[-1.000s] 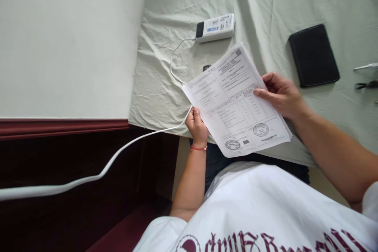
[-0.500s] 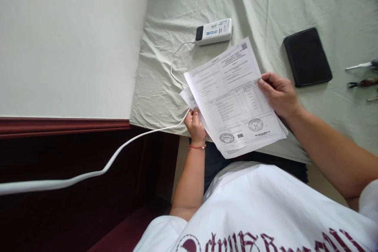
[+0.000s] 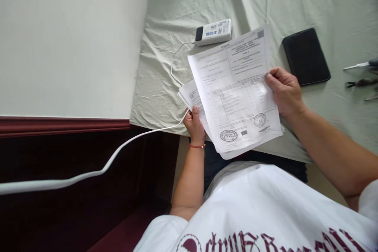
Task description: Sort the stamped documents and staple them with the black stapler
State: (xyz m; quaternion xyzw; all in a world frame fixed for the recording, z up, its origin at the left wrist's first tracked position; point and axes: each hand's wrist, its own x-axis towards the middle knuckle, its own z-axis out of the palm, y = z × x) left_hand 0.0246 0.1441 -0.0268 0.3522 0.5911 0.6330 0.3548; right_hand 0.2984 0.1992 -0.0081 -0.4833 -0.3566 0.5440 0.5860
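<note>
My right hand pinches the right edge of a printed sheet of paper with a table and two round stamps on it. Underneath, a stack of papers sticks out at the left. My left hand is closed on that stack's left edge, thumb on top. Its other fingers are mostly hidden under the papers. A white cable runs close by my left fingers; whether they touch it I cannot tell. The papers are held above the table's front edge.
A white power bank with a cable plugged in lies behind the papers on the green tablecloth. To the right are a black flat case and several tools, including a screwdriver. A white wall stands at the left.
My right hand has moved slightly right and up, carrying the top sheet with it. More of the stack beneath shows at the left. My left hand has hardly moved.
</note>
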